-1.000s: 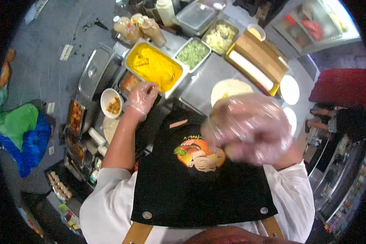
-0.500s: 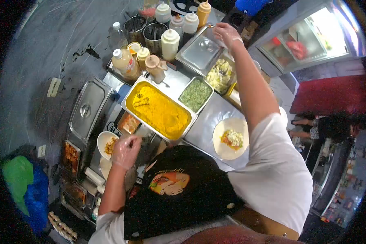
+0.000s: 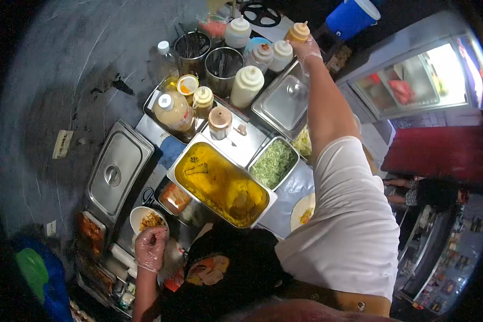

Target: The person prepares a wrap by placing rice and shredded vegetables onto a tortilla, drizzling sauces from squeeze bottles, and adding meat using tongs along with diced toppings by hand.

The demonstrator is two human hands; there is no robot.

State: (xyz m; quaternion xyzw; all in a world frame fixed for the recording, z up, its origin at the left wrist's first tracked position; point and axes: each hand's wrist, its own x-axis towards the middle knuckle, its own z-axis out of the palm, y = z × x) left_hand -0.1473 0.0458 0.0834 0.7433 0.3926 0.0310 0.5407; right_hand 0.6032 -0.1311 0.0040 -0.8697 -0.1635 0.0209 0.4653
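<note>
My right hand (image 3: 308, 52), in a clear plastic glove, stretches to the back of the counter and is closed round an orange squeeze bottle (image 3: 299, 31). My left hand (image 3: 151, 250), gloved too, is curled at the near rim of a white bowl (image 3: 136, 214) of browned food pieces; whether anything sits between its fingers is hidden. A round flatbread (image 3: 297, 218) with chopped filling lies partly behind my right sleeve. Beside it are a pan of shredded green vegetable (image 3: 274, 162) and a long steel pan of yellow food (image 3: 204, 180).
Several squeeze bottles, including a white one (image 3: 247, 87), stand at the back near steel utensil cups (image 3: 226, 70). A steel lid (image 3: 282, 102) lies under my right forearm. Another lid (image 3: 112, 174) leans at the left. A lit glass-door fridge (image 3: 413, 83) is at the right.
My right hand has gone from the steel lid's far corner to the orange bottle and taken hold of it. My left hand has lowered beside the bowl. The view has shifted.
</note>
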